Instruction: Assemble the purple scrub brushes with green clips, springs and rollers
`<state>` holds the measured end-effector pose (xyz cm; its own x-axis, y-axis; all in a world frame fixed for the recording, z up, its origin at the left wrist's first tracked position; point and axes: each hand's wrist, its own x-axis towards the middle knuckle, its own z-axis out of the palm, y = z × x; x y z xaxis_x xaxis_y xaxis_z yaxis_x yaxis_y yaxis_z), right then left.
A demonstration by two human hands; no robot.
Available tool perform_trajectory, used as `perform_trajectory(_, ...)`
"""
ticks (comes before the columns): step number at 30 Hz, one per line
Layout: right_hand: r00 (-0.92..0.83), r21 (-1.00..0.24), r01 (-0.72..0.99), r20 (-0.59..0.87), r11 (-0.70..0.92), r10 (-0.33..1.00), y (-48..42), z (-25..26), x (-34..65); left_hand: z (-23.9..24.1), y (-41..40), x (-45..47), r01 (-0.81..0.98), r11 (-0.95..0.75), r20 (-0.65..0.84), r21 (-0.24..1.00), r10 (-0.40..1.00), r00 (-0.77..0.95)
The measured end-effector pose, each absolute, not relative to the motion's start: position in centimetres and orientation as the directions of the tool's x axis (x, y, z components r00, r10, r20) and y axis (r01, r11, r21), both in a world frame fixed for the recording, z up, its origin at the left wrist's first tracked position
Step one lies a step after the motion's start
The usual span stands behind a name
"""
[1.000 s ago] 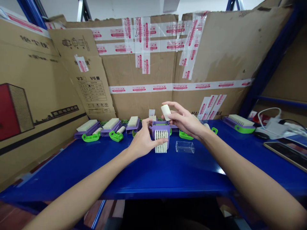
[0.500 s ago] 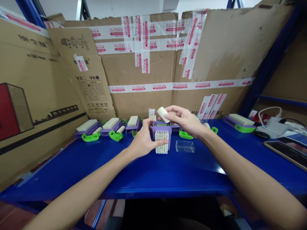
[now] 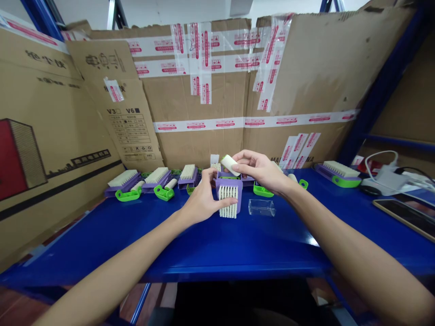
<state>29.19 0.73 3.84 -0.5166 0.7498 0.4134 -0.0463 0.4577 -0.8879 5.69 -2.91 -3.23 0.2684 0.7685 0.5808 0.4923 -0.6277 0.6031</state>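
My left hand (image 3: 203,198) grips a purple brush (image 3: 239,194) by its left side, thumb lying across the cream bristles that face me. Between the fingertips of my right hand (image 3: 260,170) is a small white roller (image 3: 229,165) with a green end. It is tilted just above the top of the purple brush; whether the two touch I cannot tell. A clear plastic box (image 3: 261,208) lies on the blue table right of the brush. Behind my right hand sits a green part (image 3: 263,190), partly hidden.
Several purple brushes with cream bristles (image 3: 158,175) and green parts (image 3: 164,193) line the back of the blue table (image 3: 217,253). Another brush (image 3: 340,171) is at right, near a white charger with cables (image 3: 387,179) and a phone (image 3: 406,217). Cardboard (image 3: 200,149) walls the back.
The white roller has tipped a little flatter and its green end has shifted slightly left. My left hand stays on the brush, almost unmoved.
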Motion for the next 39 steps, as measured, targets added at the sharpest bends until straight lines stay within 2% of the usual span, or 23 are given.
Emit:
perform_trajectory(20,-0.533,-0.829,0.022,0.463,0.559,0.708,0.54,4.34,29.39,-3.78,-2.39,5.53,0.458,-0.666,0.608,0.589,0.738,0.292)
perform_trajectory(31,-0.571,-0.686,0.138,0.534,0.714,0.623,1.27,3.65,29.49,-4.02,-2.21,5.44,0.438,-0.67,0.602,0.599,0.738,0.306)
perform_trajectory(39,-0.571,-0.628,0.165,0.568,0.76,0.593,1.35,3.47,29.53,-3.78,-2.37,5.51,0.454,-0.672,0.602,0.586,0.735,0.311)
